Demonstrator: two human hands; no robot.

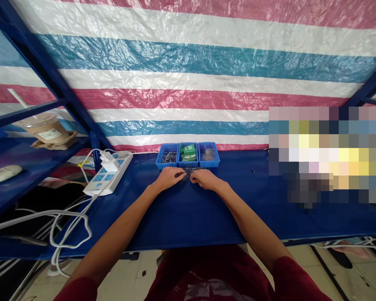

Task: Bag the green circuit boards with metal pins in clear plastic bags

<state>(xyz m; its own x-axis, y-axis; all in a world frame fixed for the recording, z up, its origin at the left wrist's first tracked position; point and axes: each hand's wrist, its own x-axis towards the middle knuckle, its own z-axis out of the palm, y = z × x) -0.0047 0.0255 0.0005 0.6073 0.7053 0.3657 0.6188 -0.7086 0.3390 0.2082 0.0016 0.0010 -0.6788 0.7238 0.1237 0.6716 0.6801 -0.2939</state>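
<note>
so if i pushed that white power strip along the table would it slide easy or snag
The white power strip looks rigid and light, so it would probably slide on the smooth blue table. Its plugged-in adapter and looping white cables would likely drag and twist it.

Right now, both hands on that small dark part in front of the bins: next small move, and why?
Probably reach the right hand to the middle blue bin for a green piece. Both it and the left hand pinch the small dark part on the blue table, and the bins sit just beyond the fingers.
</note>
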